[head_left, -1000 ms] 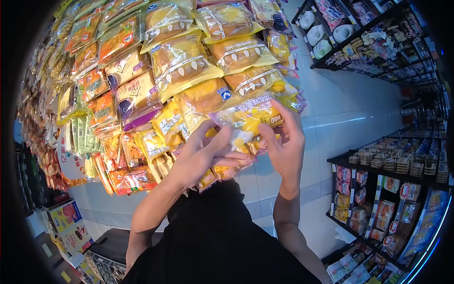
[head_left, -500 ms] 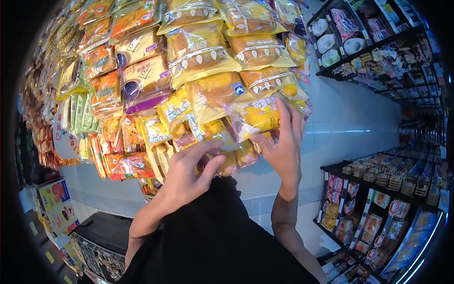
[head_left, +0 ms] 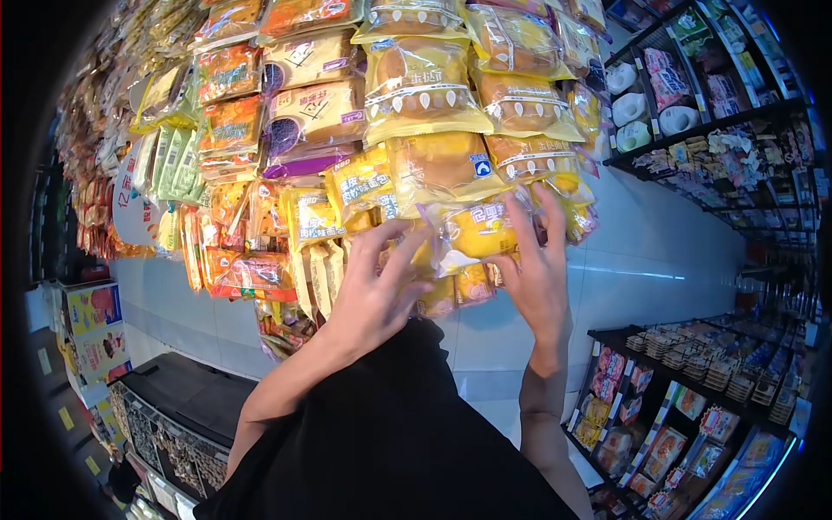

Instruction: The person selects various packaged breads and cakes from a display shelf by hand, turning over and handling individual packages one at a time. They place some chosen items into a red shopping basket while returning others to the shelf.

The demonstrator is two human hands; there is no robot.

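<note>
Left hand point(head_left: 374, 299), fingers spread, steadies a hanging yellow bread packet point(head_left: 475, 232) pinched by the right hand point(head_left: 539, 282); a light grip best avoids squashing.

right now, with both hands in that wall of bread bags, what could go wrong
The yellow packet gripped by the right hand sits wedged among overlapping bags. Tugging it might drag the small packets just below it loose onto the tiled floor. The left hand spreads its fingers against soft bread bags and could squash them if it pushes harder.
</note>
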